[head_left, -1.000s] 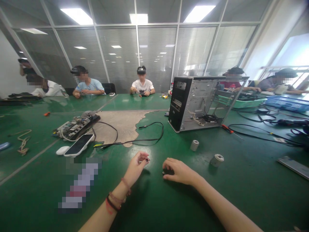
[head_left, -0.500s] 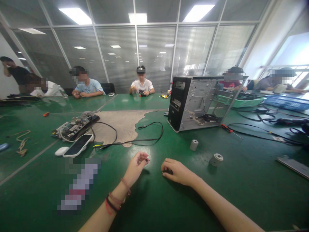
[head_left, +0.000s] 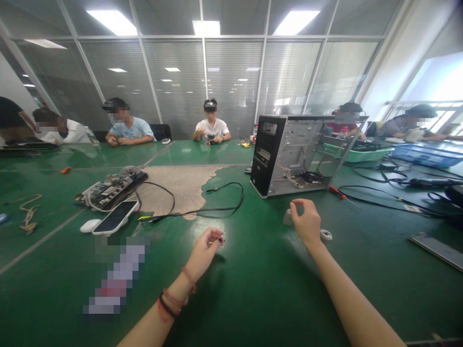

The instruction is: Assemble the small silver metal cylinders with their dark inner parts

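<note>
My left hand [head_left: 204,249] is over the green table, its thumb and fingers pinched on a small dark piece [head_left: 220,240], too small to name. My right hand [head_left: 307,224] reaches forward with curved fingers, apart from each other, beside a small grey cylinder [head_left: 287,218]. The hand partly covers that cylinder, and whether they touch I cannot tell. Just right of my right wrist, a second, wider cylinder [head_left: 326,234] shows its pale top; its body is largely hidden. Behind them stands an opened computer case [head_left: 269,159], black front and bare metal inside.
On the left lie a phone [head_left: 115,218], a white earbud case [head_left: 90,225] and a circuit board assembly [head_left: 112,188]. A black cable [head_left: 217,210] curves across the middle. A screwdriver [head_left: 337,192], loose cables and baskets [head_left: 427,155] are on the right. Several people sit across the table.
My right hand has moved forward and right, from the table near my left hand to the small grey cylinder. The left hand holds its place. The view has shifted slightly.
</note>
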Demonstrator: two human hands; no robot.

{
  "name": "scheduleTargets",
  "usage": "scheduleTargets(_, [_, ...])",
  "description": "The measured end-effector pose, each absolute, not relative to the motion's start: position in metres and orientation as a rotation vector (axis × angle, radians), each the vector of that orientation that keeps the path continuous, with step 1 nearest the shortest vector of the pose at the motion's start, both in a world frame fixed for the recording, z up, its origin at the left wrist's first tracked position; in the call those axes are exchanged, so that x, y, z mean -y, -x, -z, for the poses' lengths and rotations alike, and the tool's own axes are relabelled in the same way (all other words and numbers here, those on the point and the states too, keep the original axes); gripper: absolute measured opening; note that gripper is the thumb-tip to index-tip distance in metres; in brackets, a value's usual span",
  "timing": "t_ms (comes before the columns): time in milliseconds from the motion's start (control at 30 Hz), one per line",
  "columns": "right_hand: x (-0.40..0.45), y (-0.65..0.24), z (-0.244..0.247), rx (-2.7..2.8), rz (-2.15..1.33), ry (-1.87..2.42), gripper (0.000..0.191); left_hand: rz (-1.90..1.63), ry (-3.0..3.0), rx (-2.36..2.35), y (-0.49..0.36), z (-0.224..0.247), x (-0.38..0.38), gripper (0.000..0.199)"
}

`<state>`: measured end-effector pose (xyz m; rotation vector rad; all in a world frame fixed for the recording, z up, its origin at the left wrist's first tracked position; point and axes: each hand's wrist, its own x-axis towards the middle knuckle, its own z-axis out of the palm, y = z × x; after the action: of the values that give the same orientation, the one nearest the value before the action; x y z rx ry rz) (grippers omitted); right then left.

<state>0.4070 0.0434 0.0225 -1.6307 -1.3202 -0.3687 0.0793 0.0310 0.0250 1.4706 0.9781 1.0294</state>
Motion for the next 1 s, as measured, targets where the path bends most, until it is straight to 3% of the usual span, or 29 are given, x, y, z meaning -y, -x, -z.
scheduleTargets(200, [-0.050, -0.422, -0.003, 1.382, 0.277, 1.877, 0.018, -1.034, -1.460, -0.984, -0.079, -0.028, -0.029, 0.014])
scheduleTargets(1000, [-0.051, -0.433, 0.000, 1.421, 0.224, 1.981, 0.013, -1.025, -1.475, -0.991, -0.080, -0.025, -0.029, 0.015])
